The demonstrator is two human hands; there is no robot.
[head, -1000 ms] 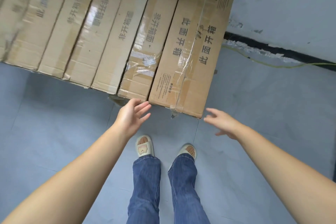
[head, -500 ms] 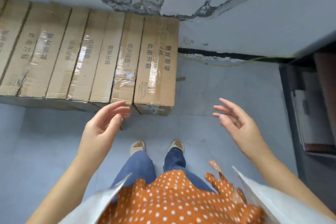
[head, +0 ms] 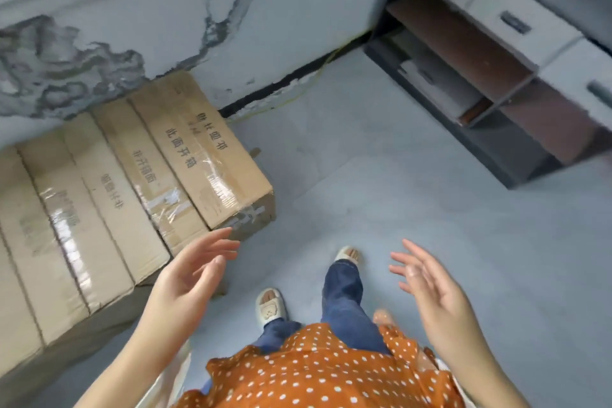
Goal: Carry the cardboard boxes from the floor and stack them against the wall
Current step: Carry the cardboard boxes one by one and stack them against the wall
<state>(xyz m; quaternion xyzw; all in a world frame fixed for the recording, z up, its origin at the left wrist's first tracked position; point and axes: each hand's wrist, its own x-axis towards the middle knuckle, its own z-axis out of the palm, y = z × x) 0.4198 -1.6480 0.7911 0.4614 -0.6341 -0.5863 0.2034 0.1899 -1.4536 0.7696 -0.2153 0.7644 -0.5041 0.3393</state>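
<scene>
Several long cardboard boxes (head: 109, 195) with printed characters and clear tape stand side by side against the stained wall (head: 185, 20) at the left. The rightmost box (head: 205, 156) ends the row. My left hand (head: 190, 275) hovers just in front of that box's near end, fingers straight, holding nothing. Over the floor to the right, my right hand (head: 427, 281) is raised with fingers spread and is empty. Both hands are apart from the boxes.
A dark shelving unit (head: 490, 76) with white drawers and brown boards stands at the right. Grey floor (head: 414, 175) lies between it and the boxes. A thin yellow cable (head: 298, 93) runs along the wall base. My feet in slippers are below.
The view has swung to the right and away from the boxes, bringing the shelving unit into sight. Both hands have pulled back from the rightmost box and stay empty.
</scene>
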